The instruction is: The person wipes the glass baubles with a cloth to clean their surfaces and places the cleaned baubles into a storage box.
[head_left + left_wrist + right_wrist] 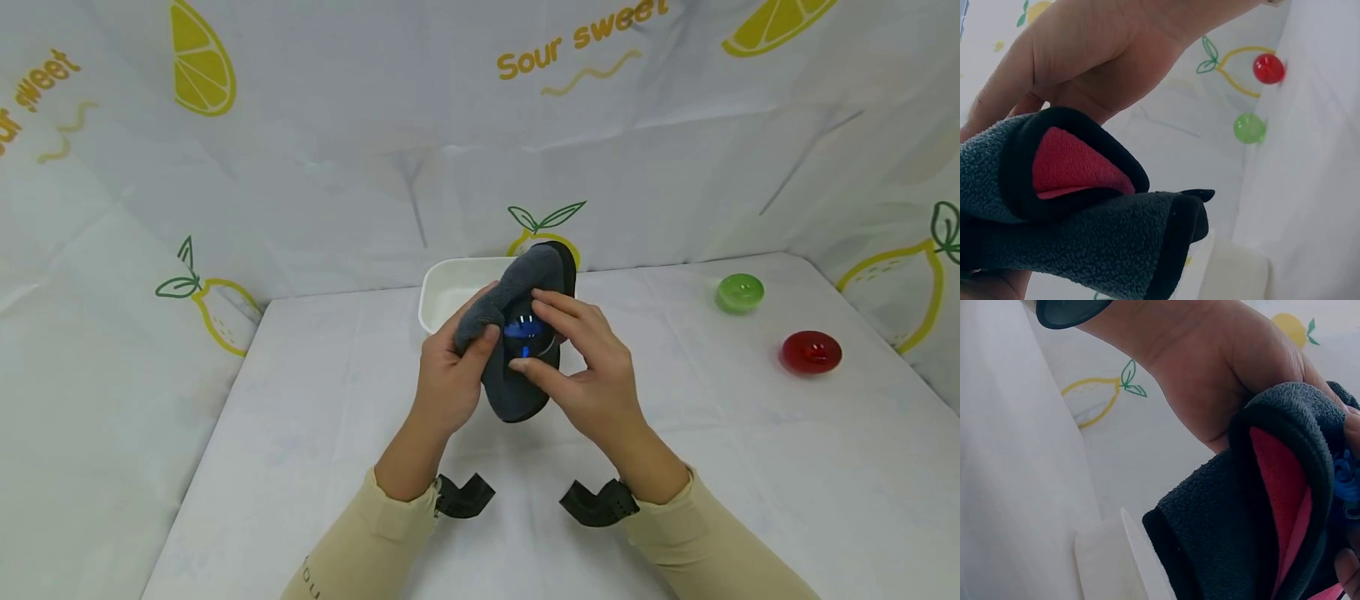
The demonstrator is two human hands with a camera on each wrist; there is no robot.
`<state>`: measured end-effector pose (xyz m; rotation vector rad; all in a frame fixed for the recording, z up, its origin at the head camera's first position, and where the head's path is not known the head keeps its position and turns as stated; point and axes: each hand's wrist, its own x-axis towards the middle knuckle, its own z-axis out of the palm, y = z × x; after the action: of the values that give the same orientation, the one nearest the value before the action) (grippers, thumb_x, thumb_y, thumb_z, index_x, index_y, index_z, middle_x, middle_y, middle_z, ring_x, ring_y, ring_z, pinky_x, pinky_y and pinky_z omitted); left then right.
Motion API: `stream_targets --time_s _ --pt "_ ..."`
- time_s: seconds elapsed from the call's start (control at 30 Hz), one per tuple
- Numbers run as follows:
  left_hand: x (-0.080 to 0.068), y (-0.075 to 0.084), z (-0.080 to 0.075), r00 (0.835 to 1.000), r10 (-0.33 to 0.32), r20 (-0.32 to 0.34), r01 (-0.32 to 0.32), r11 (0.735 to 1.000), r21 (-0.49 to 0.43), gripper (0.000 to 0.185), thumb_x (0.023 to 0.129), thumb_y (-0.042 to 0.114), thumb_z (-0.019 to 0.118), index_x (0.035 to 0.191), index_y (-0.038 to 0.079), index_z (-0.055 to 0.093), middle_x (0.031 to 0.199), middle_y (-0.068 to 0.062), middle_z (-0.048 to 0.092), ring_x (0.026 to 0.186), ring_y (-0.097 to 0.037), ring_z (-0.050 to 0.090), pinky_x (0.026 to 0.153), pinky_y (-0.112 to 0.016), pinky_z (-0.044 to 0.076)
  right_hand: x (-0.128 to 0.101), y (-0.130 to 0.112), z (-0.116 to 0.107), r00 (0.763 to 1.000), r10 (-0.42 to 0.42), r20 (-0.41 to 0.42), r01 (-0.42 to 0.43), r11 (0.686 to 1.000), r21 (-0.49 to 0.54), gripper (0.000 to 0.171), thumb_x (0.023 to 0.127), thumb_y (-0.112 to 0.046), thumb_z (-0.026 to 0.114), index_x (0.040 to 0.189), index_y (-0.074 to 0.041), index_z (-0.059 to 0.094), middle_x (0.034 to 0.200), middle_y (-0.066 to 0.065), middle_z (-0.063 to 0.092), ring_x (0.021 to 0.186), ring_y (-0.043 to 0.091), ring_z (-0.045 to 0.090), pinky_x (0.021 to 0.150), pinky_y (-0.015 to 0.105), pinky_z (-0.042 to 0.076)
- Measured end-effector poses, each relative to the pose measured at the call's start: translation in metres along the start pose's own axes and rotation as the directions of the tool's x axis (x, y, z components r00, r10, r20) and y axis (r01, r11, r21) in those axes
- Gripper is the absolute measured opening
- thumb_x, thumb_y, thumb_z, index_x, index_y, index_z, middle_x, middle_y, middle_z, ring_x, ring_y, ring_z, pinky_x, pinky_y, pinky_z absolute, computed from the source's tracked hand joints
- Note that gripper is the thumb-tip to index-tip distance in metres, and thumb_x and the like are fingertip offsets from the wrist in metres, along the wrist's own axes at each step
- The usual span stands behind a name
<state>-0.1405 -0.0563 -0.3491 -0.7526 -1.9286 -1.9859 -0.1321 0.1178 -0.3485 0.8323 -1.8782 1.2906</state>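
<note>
In the middle of the head view we hold a dark grey fleece slipper (525, 333) up off the desk (315, 392), both hands clamped on it. Our left hand (450, 375) grips the folded grey edge on the left side, thumb pressed over the fleece. Our right hand (592, 367) pinches the slipper from the right, fingers (558, 308) curled over the top and thumb below, on either side of a small blue thing (522, 329) that sits on the slipper; we cannot tell what it is. The wrist views show the slipper's black trim and red lining (1072, 165), folded over on itself. Just behind the slipper, in the centre of the frame, stands a white tray (450, 292), partly hidden by it. At the right of the frame, well apart from the hands, a green round thing (739, 292) and a red round thing (811, 352) lie on the desk, the red one lower and further right. A white cloth with lemon prints (202, 58) hangs behind.
</note>
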Motion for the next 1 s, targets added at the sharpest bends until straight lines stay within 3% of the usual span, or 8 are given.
stream_targets --time_s 0.13,0.33,0.43,0.53,0.6,0.77,0.87,1.0 --pt "-0.0002 -0.0014 -0.0005 1.000 0.027 0.001 -0.027 0.999 0.034 0.053 0.098 0.038 0.055 0.142 0.007 0.052 0.143 -0.007 0.055 0.129 -0.021 0.055 0.102 -0.037 0.049 -0.0011 0.0017 -0.0006 0.998 0.055 0.029 -0.054 0.998 -0.015 0.059 0.086 -0.041 0.073 0.130 -0.002 0.063 0.130 0.014 0.062 0.108 0.020 0.059 0.081 0.019 0.048" --pt "-0.0015 -0.0009 -0.0004 0.998 0.068 -0.004 -0.067 0.993 0.097 0.043 0.099 0.022 0.057 0.139 0.009 0.054 0.141 -0.006 0.056 0.129 -0.021 0.054 0.104 -0.038 0.048 -0.0011 -0.0007 -0.0017 0.985 0.159 0.071 -0.157 0.987 -0.035 0.053 0.085 -0.019 0.079 0.133 -0.005 0.061 0.125 0.011 0.064 0.093 0.016 0.059 0.079 0.021 0.050" --pt "-0.0017 -0.0010 -0.0002 0.997 0.082 0.000 -0.081 0.990 0.113 0.042 0.098 0.017 0.059 0.139 0.009 0.055 0.141 -0.006 0.056 0.129 -0.021 0.054 0.105 -0.037 0.047 -0.0014 -0.0014 -0.0018 0.978 0.193 0.083 -0.190 0.981 -0.042 0.052 0.087 -0.019 0.076 0.134 -0.005 0.060 0.121 0.011 0.065 0.090 0.013 0.060 0.079 0.021 0.053" --pt "-0.0013 -0.0012 -0.0005 0.995 0.101 0.000 -0.100 0.987 0.128 0.043 0.097 0.020 0.060 0.138 0.008 0.056 0.141 -0.006 0.056 0.130 -0.021 0.053 0.107 -0.037 0.046 -0.0014 -0.0014 -0.0022 0.963 0.252 0.094 -0.256 0.966 0.033 0.053 0.090 -0.020 0.073 0.138 -0.004 0.056 0.117 0.014 0.066 0.091 0.012 0.062 0.079 0.019 0.053" --pt "-0.0007 -0.0012 -0.0008 0.993 0.116 0.006 -0.116 0.985 0.131 0.044 0.097 0.024 0.061 0.137 0.007 0.056 0.141 -0.006 0.057 0.131 -0.021 0.052 0.108 -0.037 0.044 -0.0011 -0.0011 -0.0027 0.945 0.313 0.099 -0.323 0.939 0.117 0.053 0.092 -0.015 0.071 0.139 -0.004 0.052 0.111 0.016 0.066 0.090 0.012 0.064 0.078 0.019 0.054" --pt "0.0005 -0.0023 -0.0001 0.990 0.136 0.028 -0.139 0.983 0.123 0.048 0.097 0.030 0.061 0.138 0.005 0.056 0.142 -0.007 0.056 0.134 -0.022 0.050 0.111 -0.039 0.042 0.0013 -0.0018 -0.0047 0.876 0.465 0.125 -0.481 0.830 0.283 0.040 0.095 -0.005 0.063 0.132 0.000 0.048 0.104 0.016 0.063 0.082 0.013 0.066 0.070 0.024 0.058" --pt "0.0000 -0.0030 0.0001 0.991 0.134 0.017 -0.135 0.981 0.141 0.047 0.097 0.029 0.061 0.138 0.007 0.056 0.142 -0.006 0.056 0.134 -0.021 0.050 0.110 -0.038 0.042 0.0034 -0.0034 -0.0062 0.851 0.495 0.174 -0.524 0.795 0.304 0.035 0.095 -0.004 0.061 0.127 0.004 0.049 0.108 0.014 0.061 0.083 0.013 0.066 0.069 0.027 0.059" --pt "-0.0008 -0.0034 -0.0004 0.992 0.127 -0.026 -0.121 0.980 0.161 0.045 0.098 0.029 0.060 0.138 0.009 0.056 0.140 -0.005 0.057 0.131 -0.020 0.053 0.108 -0.037 0.045 0.0062 -0.0056 -0.0083 0.834 0.478 0.276 -0.550 0.765 0.336 0.055 0.084 0.008 0.070 0.132 0.005 0.045 0.118 0.016 0.057 0.094 0.014 0.066 0.078 0.028 0.059"
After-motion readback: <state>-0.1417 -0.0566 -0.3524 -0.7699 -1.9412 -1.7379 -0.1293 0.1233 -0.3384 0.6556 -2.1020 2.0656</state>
